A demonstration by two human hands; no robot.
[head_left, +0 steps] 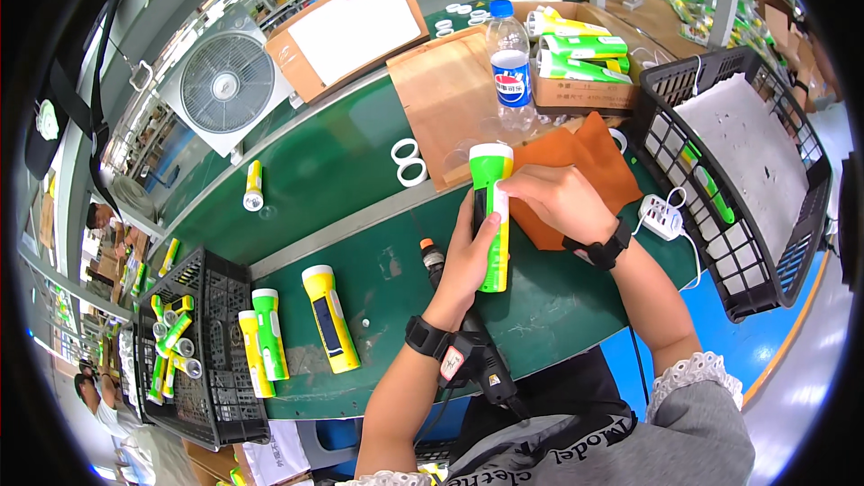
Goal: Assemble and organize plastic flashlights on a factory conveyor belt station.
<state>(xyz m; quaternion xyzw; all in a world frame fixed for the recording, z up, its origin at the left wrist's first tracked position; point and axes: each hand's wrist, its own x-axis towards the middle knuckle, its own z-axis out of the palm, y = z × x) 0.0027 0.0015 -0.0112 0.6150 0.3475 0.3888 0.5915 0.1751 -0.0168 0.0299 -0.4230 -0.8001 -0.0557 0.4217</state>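
My left hand (465, 256) is wrapped round a green and yellow flashlight (491, 165), held lengthwise with its wide head pointing away from me. A dark panel runs along the flashlight's left side. My right hand (562, 201) has curled fingers, and its fingertips press on the upper side of the flashlight, just below the head; whether they pinch a small part is hidden. Under my left forearm lies a black corded power screwdriver (490, 373). To the left on the green table are a yellow flashlight (330, 315), a green flashlight (269, 333) and another yellow flashlight (255, 355).
Black crates stand at the left (236, 342) and right (666, 117). Beyond my hands are an orange cloth (598, 157), a plastic bottle (509, 63) and a cardboard box (580, 94) of flashlights. White rings (411, 171) and a white power strip (661, 216) lie nearby. A conveyor carries one flashlight (254, 184).
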